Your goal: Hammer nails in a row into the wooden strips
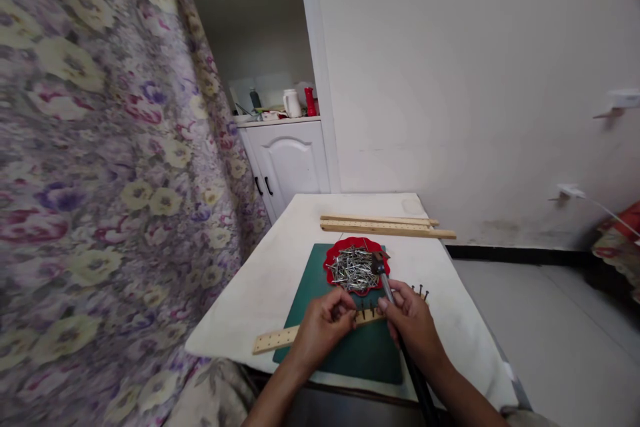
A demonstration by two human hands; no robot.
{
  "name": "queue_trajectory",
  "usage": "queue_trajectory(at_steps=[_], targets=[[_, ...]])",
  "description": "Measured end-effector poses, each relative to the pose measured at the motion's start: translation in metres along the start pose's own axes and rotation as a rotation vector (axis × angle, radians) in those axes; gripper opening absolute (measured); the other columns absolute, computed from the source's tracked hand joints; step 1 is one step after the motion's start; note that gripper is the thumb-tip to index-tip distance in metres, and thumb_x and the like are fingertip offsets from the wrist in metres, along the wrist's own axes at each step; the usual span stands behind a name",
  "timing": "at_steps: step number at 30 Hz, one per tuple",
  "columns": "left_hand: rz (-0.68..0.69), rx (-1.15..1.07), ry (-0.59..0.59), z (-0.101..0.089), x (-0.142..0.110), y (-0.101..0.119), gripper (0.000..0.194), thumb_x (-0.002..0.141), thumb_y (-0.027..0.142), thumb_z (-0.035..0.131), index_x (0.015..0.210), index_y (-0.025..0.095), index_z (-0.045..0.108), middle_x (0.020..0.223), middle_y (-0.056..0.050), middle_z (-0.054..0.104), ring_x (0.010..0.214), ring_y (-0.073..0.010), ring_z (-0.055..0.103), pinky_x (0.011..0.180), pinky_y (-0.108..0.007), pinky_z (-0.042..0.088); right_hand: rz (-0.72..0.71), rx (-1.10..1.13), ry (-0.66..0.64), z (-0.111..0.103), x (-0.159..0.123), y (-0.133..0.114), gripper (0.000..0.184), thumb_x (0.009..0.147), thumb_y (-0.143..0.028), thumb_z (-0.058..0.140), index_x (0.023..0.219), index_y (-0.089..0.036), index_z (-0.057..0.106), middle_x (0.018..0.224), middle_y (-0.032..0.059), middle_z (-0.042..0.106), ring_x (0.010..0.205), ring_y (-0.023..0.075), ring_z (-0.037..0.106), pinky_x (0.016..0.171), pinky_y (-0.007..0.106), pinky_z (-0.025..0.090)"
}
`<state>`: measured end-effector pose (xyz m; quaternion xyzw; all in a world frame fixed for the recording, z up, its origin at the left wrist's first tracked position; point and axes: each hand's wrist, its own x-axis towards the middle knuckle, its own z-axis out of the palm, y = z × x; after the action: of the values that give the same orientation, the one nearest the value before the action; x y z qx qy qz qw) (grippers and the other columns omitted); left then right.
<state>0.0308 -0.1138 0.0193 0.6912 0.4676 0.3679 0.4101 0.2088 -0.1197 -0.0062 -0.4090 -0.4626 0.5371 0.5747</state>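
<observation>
My right hand is wrapped around a hammer, whose dark head is tilted up over the edge of a red scalloped dish. A heap of silver nails fills that dish. Below it, a wooden strip with rows of holes lies slantwise across a green mat. Dark nails stand upright in the strip between my hands, and several more stick up past my right hand. My left hand is pinched closed at the strip, beside the standing nails; whatever its fingertips hold is too small to make out.
More wooden strips lie together at the back of the white-covered table. A flowered curtain hangs at the left. Behind stands a white cabinet with a white jug and a red bottle-like item on its counter.
</observation>
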Motion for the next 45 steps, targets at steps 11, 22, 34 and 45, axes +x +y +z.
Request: queue_trajectory(at_steps=[11, 22, 34, 45], targets=[[-0.048, -0.415, 0.078, 0.018, -0.016, -0.006, 0.017, 0.074, 0.028, 0.067, 0.082, 0.015, 0.060, 0.062, 0.001, 0.063, 0.057, -0.0095, 0.055, 0.058, -0.019, 0.039, 0.045, 0.128, -0.043, 0.006, -0.008, 0.006, 0.042, 0.071, -0.035, 0.071, 0.103, -0.016, 0.052, 0.065, -0.0051, 0.059, 0.030, 0.0003, 0.036, 0.030, 0.013, 0.026], [-0.088, -0.687, 0.322, 0.053, -0.028, -0.024, 0.018, 0.069, 0.029, 0.070, 0.078, 0.015, 0.062, 0.065, 0.000, 0.065, 0.055, -0.0104, 0.055, 0.059, -0.022, 0.042, 0.063, 0.062, -0.127, 0.015, -0.020, 0.008, 0.041, 0.076, -0.039, 0.066, 0.109, -0.017, 0.052, 0.065, -0.0029, 0.062, 0.029, 0.0013, 0.035, 0.029, 0.014, 0.026], [0.022, 0.108, 0.595, -0.024, -0.063, -0.070, 0.020, 0.079, 0.035, 0.060, 0.070, 0.017, 0.062, 0.071, -0.001, 0.058, 0.072, -0.0160, 0.055, 0.067, -0.024, 0.042, 0.121, -0.060, -0.113, 0.022, -0.032, 0.000, 0.042, 0.078, -0.041, 0.061, 0.112, -0.020, 0.050, 0.069, -0.0030, 0.060, 0.029, 0.0032, 0.035, 0.027, 0.016, 0.027], [0.020, 0.145, 0.550, -0.019, -0.056, -0.088, 0.018, 0.081, 0.031, 0.057, 0.071, 0.017, 0.063, 0.073, -0.002, 0.060, 0.074, -0.0170, 0.057, 0.068, -0.025, 0.043, 0.125, -0.087, -0.183, 0.031, -0.037, 0.004, 0.039, 0.080, -0.041, 0.060, 0.112, -0.021, 0.049, 0.070, -0.0026, 0.059, 0.029, 0.0030, 0.036, 0.028, 0.017, 0.027]])
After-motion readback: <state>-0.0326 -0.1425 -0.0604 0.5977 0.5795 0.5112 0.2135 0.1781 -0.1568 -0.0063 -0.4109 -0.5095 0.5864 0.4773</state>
